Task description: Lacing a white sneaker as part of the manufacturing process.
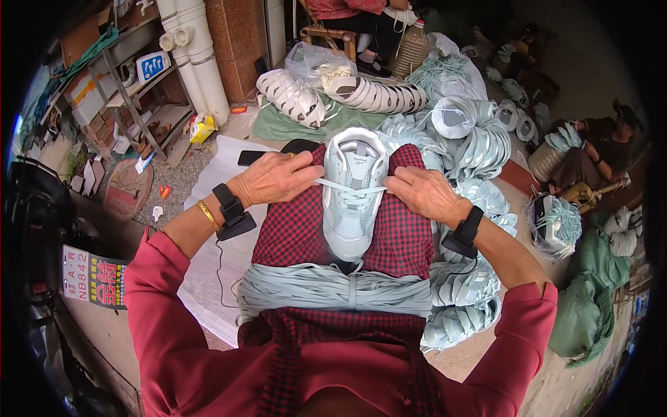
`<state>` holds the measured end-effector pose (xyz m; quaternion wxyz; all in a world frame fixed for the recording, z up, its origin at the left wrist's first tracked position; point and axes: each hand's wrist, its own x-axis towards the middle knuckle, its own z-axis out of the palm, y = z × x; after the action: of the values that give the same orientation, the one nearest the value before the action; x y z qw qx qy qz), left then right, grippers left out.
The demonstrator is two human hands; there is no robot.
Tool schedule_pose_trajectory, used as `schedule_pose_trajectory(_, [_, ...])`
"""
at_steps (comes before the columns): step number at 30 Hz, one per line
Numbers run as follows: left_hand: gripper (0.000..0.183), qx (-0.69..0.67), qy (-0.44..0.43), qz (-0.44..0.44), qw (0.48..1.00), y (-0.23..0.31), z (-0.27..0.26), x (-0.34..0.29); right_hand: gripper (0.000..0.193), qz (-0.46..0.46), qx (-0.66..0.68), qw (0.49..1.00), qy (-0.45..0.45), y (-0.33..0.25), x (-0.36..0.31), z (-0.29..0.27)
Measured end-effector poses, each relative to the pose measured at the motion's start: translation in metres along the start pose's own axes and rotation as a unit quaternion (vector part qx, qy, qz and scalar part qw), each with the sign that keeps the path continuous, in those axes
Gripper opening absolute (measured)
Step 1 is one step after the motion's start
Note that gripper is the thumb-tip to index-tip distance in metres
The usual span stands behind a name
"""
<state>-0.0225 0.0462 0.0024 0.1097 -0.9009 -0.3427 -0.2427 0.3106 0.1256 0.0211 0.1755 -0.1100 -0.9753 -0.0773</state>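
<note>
A pale blue-grey sneaker upper [352, 226] stands between my knees on the red-and-black checked apron [288, 229], toe toward me. Its light shoelace [353, 186] runs across the throat and is drawn out to both sides. My left hand [278, 177] pinches one end of the lace at the shoe's left edge. On the other side my right hand [425, 193] has the opposite end between thumb and fingers. Across my lap, nearer than the shoe, lies a bundle of pale laces [333, 288] tied round its middle.
Stacked pale blue shoe uppers [472, 149] pile up on my right. White-and-dark stacks [379, 94] lie ahead on green sacking [278, 125]. A phone [251, 158] rests beyond my left hand. One person [347, 17] sits ahead, another [604, 146] at far right.
</note>
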Motion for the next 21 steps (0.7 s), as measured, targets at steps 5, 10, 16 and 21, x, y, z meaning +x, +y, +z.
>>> schedule_pose_trajectory(5, [0.021, 0.154, -0.043, 0.014, 0.987, -0.025, -0.039, -0.030, 0.016, 0.022, -0.072, 0.997, -0.014, 0.024, -0.020, -0.037])
schedule_pose_trajectory(10, [0.021, 0.245, 0.020, -0.109, 0.963, -0.050, -0.126, -0.078, 0.015, 0.148, -0.181, 0.972, -0.001, 0.067, -0.083, -0.121])
schedule_pose_trajectory(16, [0.019, 0.335, 0.105, -0.242, 0.904, -0.062, -0.246, -0.150, 0.027, 0.243, -0.339, 0.907, 0.059, 0.098, -0.175, -0.240])
schedule_pose_trajectory(21, [0.020, 0.462, 0.169, -0.225, 0.841, -0.059, -0.297, -0.192, 0.025, 0.357, -0.445, 0.820, 0.039, 0.076, -0.207, -0.288])
